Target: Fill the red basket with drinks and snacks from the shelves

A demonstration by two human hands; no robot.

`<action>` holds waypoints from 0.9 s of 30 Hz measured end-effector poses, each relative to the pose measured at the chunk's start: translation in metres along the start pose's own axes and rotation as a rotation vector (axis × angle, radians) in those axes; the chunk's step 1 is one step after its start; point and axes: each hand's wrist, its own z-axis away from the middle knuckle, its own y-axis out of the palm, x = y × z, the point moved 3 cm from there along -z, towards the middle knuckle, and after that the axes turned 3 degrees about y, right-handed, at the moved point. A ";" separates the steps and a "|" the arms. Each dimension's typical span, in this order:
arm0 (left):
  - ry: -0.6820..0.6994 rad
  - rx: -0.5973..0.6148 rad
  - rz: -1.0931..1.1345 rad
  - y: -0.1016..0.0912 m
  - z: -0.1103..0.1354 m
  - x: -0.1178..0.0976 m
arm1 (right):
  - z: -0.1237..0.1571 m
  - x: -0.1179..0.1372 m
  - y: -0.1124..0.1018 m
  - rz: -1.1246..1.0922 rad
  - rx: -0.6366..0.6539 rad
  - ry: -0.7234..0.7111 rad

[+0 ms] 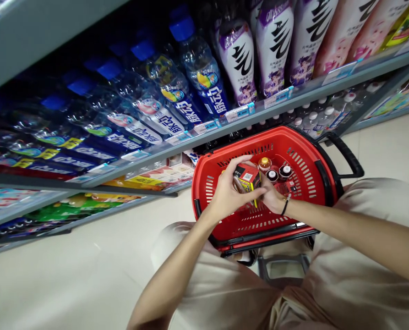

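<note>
Gripping a small red-and-yellow carton (248,179) with both hands: left hand (226,195) wrapped tight on its 9 o'clock side, right hand (272,197) closed on its 4 o'clock corner. Held it inside the red shopping basket (200,178), just 7 o'clock of three bottle caps (272,174). Faced blue-capped drink bottles (177,91) at 11 o'clock.

Grey shop shelves (35,36) stocked with bottles (200,68); beige floor (70,284).
</note>
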 end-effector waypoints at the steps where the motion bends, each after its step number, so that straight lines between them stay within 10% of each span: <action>1: -0.002 0.018 -0.034 -0.001 0.000 -0.003 | -0.002 0.002 -0.003 0.028 -0.034 -0.042; 13: 0.013 0.125 -0.246 -0.007 0.002 -0.009 | -0.016 0.047 -0.013 -0.055 -0.245 -0.106; 22: 0.128 0.092 -0.328 -0.006 -0.002 -0.012 | -0.016 0.026 -0.013 -0.015 -0.226 -0.141; 27: -0.134 0.049 -0.467 -0.025 -0.011 0.020 | -0.027 0.002 -0.024 0.261 -0.180 0.015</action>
